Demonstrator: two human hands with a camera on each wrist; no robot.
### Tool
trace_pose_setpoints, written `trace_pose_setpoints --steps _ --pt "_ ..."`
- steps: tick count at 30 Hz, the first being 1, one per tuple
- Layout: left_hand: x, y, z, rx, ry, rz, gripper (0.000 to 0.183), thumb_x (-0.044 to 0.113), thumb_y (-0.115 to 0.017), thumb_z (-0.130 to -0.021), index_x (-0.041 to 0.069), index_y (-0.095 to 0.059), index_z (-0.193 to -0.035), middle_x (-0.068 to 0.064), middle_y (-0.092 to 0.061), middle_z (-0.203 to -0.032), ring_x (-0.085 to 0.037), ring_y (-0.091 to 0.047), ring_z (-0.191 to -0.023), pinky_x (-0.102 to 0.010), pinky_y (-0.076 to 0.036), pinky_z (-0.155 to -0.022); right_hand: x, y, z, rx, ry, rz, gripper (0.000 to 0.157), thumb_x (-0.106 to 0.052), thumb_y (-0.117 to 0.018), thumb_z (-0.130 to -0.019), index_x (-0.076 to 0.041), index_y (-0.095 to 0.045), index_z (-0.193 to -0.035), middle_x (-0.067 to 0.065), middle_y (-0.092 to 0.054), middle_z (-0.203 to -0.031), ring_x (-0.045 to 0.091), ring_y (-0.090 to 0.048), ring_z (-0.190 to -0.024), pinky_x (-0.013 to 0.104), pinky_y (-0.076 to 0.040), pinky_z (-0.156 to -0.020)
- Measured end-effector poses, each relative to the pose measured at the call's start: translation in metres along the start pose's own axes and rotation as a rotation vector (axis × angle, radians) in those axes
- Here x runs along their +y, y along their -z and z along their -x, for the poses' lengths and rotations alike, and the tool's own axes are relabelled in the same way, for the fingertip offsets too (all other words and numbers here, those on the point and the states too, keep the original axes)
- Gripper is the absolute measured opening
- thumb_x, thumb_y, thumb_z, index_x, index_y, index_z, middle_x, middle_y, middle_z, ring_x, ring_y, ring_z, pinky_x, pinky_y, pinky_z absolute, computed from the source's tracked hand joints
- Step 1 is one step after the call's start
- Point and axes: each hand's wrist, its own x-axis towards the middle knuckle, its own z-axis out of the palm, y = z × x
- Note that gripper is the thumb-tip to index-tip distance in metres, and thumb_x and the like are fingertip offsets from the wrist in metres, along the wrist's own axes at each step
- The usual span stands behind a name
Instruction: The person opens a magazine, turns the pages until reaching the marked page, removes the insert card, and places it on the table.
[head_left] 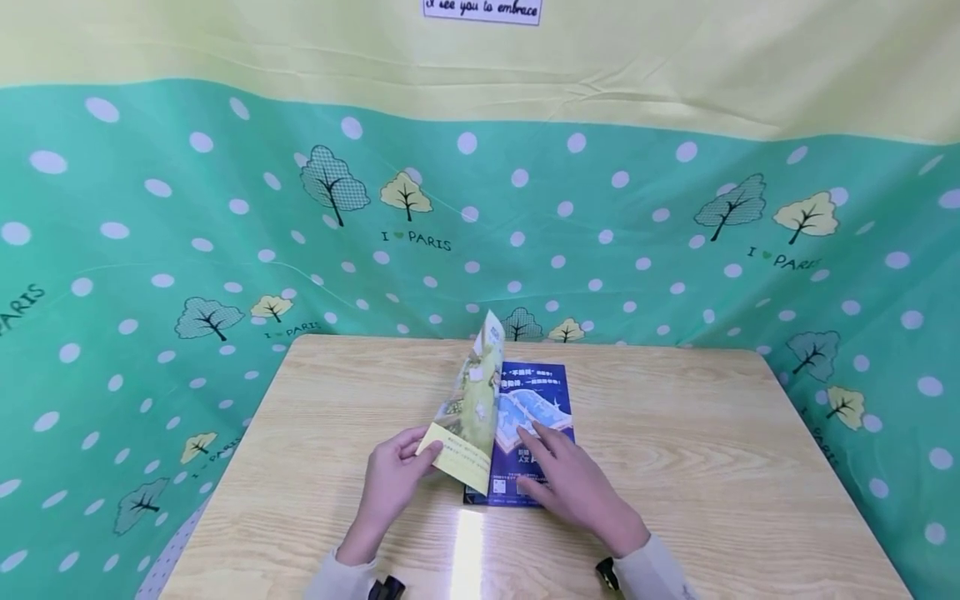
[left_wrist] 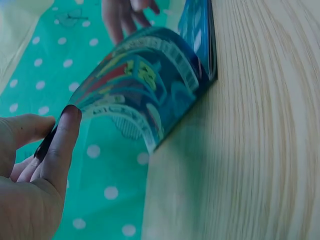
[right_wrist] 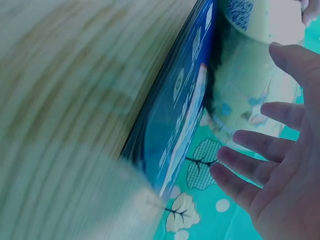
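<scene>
A thin magazine (head_left: 536, 379) lies on the wooden table, its right side showing a dark blue page with white print and a pale blue picture. My left hand (head_left: 393, 475) pinches the lower left corner of a raised page (head_left: 474, 408), yellow-green on this face. The left wrist view shows that page's other face (left_wrist: 145, 80), dark and colourful, bowed in a curve. Over the blue page is my right hand (head_left: 573, 483), fingers spread and holding nothing. In the right wrist view its fingers (right_wrist: 260, 145) look apart from the paper.
The light wooden table (head_left: 690, 433) extends on both sides of the magazine. Behind it and at its sides hangs a green cloth (head_left: 525, 225) with white dots and printed trees. A bright glare strip lies on the table near the front.
</scene>
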Motion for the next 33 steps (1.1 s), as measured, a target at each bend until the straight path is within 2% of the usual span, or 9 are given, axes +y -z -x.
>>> trace_pose_setpoints --steps 5,8,10,14,17,25,29,33 --pt "-0.005 0.02 0.0 0.069 0.026 -0.053 0.037 0.008 -0.076 -0.09 -0.01 -0.065 -0.121 -0.024 -0.072 -0.102 -0.025 -0.074 -0.077 -0.041 -0.062 -0.073 0.009 0.001 0.008 -0.046 -0.04 -0.002 0.075 -0.05 -0.066 -0.094 -0.016 -0.039 -0.154 0.017 -0.036 -0.156 0.038 -0.039 -0.139 0.058 -0.038 -0.111" --pt "-0.01 0.035 0.0 0.113 0.052 -0.11 0.038 0.011 -0.076 -0.09 -0.007 -0.065 -0.121 -0.023 -0.072 -0.103 -0.023 -0.074 -0.076 -0.038 -0.063 -0.071 0.014 0.001 0.014 -0.068 -0.038 0.002 0.076 -0.049 -0.069 -0.092 -0.014 -0.041 -0.154 0.018 -0.037 -0.156 0.039 -0.038 -0.139 0.059 -0.037 -0.111" --pt "-0.013 0.045 0.001 0.137 0.074 -0.161 0.039 0.013 -0.076 -0.091 -0.007 -0.064 -0.123 -0.022 -0.072 -0.104 -0.021 -0.074 -0.075 -0.034 -0.063 -0.064 0.017 0.0 0.017 -0.078 -0.028 0.008 0.077 -0.048 -0.071 -0.091 -0.013 -0.042 -0.153 0.019 -0.038 -0.155 0.04 -0.039 -0.138 0.059 -0.038 -0.111" --pt "-0.017 0.061 0.003 0.161 0.108 -0.241 0.042 0.016 -0.074 -0.093 -0.005 -0.062 -0.126 -0.022 -0.072 -0.106 -0.023 -0.074 -0.076 -0.032 -0.063 -0.063 0.023 0.0 0.022 -0.093 -0.023 0.01 0.077 -0.049 -0.072 -0.09 -0.011 -0.044 -0.151 0.019 -0.039 -0.154 0.041 -0.04 -0.137 0.06 -0.038 -0.11" --pt "-0.019 0.069 0.004 0.175 0.131 -0.28 0.043 0.019 -0.073 -0.093 -0.004 -0.062 -0.128 -0.021 -0.072 -0.107 -0.026 -0.074 -0.078 -0.035 -0.063 -0.071 0.025 0.001 0.025 -0.113 -0.038 0.003 0.078 -0.051 -0.071 -0.09 -0.011 -0.044 -0.151 0.019 -0.039 -0.154 0.04 -0.039 -0.138 0.06 -0.038 -0.11" --pt "-0.023 0.084 0.01 0.184 0.199 -0.391 0.051 0.029 -0.072 -0.094 -0.002 -0.059 -0.133 -0.023 -0.069 -0.114 -0.027 -0.074 -0.082 -0.027 -0.062 -0.069 0.033 -0.001 0.028 -0.206 -0.053 -0.013 0.08 -0.052 -0.073 -0.087 -0.013 -0.044 -0.151 0.02 -0.035 -0.156 0.042 -0.035 -0.14 0.061 -0.037 -0.111" --pt "-0.025 0.09 0.013 0.159 0.228 -0.465 0.054 0.031 -0.071 -0.095 -0.002 -0.057 -0.135 -0.025 -0.067 -0.118 -0.029 -0.073 -0.089 -0.031 -0.062 -0.074 0.035 -0.001 0.029 -0.228 -0.059 -0.031 0.081 -0.051 -0.074 -0.087 -0.013 -0.044 -0.151 0.02 -0.033 -0.157 0.043 -0.033 -0.141 0.062 -0.037 -0.11" --pt "-0.029 0.093 0.015 0.13 0.259 -0.518 0.057 0.032 -0.069 -0.096 -0.004 -0.054 -0.137 -0.029 -0.064 -0.121 -0.037 -0.07 -0.099 -0.046 -0.06 -0.083 0.038 -0.001 0.031 -0.225 -0.061 -0.03 0.08 -0.051 -0.074 -0.087 -0.012 -0.045 -0.15 0.02 -0.033 -0.157 0.043 -0.033 -0.141 0.062 -0.037 -0.11"
